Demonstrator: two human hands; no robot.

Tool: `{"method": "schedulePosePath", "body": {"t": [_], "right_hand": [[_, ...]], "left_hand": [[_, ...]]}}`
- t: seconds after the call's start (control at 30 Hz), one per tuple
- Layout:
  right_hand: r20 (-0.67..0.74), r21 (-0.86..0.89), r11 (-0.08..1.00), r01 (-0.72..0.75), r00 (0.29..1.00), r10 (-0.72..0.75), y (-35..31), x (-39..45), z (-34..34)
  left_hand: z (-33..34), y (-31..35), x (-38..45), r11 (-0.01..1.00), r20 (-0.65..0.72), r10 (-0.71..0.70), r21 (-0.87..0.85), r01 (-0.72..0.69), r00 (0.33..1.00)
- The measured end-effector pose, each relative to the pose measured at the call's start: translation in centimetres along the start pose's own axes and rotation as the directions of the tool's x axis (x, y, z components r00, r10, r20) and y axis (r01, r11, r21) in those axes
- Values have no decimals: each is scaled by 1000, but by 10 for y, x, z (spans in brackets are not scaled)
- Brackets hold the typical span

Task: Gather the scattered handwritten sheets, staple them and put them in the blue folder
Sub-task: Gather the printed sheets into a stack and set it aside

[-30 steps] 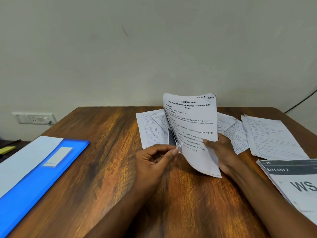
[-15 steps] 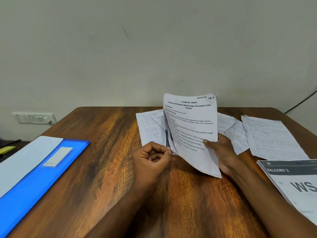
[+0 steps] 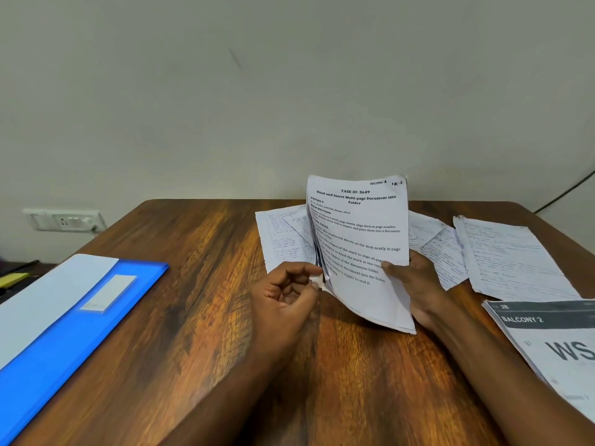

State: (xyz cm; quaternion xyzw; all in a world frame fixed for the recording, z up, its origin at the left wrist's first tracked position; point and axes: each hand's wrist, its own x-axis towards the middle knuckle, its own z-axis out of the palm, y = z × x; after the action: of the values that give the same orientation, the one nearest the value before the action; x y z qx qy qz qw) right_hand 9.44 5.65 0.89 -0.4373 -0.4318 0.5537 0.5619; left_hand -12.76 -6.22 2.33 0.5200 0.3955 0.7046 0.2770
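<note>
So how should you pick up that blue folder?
Probably by the long right edge of the blue folder, coming from the right. It lies flat and closed on the table, its other side hanging past the left edge, so that edge is the nearest free one to pinch.

The right hand [image 3: 415, 284] held a stack of sheets [image 3: 360, 252] upright above the wooden bench [image 3: 199, 317], thumb across the printed top page. The left hand [image 3: 283, 297] pinched the stack's lower left corner, fingers curled. Handwritten sheets [image 3: 283, 239] lay on the bench behind the stack, with more handwritten pages [image 3: 508, 255] to the right. A blue folder [image 3: 64, 326] lay at the left edge, a printed booklet [image 3: 553, 342] at the right. A wall socket [image 3: 64, 219] sat left.
</note>
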Motion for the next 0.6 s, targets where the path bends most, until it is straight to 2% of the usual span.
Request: {"method": "schedulePosePath", "body": {"t": [0.33,0.5,0.6], "right_hand": [[25,41,999,2,1000,-3,0,-1,0],[24,37,999,5,1000,-6,0,-2,0],[33,43,999,9,999,-10,-1,-2,0]], "left_hand": [[-2,2,-4,990,101,-30,139,15,994],[-3,5,-4,992,125,-52,121,36,991],[-3,5,-4,996,117,-79,48,74,990]]}}
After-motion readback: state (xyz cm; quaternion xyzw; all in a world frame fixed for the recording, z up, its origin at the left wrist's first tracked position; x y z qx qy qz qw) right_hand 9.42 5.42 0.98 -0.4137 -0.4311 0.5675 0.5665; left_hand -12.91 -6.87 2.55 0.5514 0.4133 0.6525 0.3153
